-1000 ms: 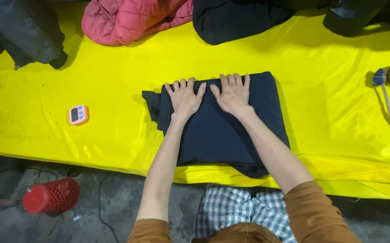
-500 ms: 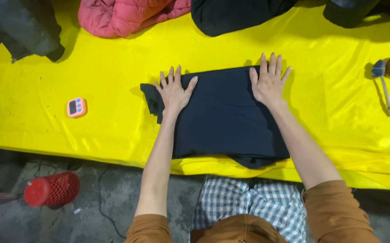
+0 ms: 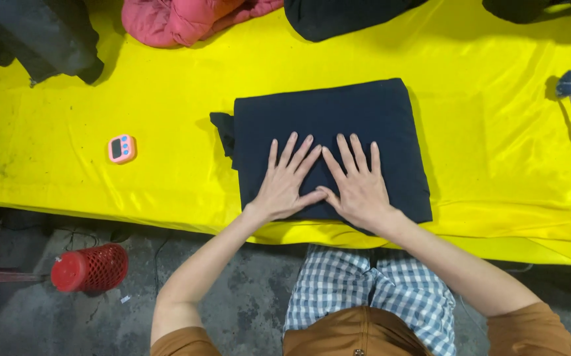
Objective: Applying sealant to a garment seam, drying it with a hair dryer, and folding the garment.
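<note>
My left hand (image 3: 286, 183) and right hand (image 3: 358, 186) flat on folded dark cloth (image 3: 328, 128), mid yellow desk (image 3: 167, 99); fingers spread, gripping nothing. Step: pressing fold flat. Next, I judge: even pressure outward, edges kept square.

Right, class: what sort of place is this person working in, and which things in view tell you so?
Probably a workshop-style station for folding clothes. A long table under a yellow cover holds a folded dark garment under both hands, more clothes wait at the far edge, such as a pink jacket, and the floor is bare concrete.
</note>
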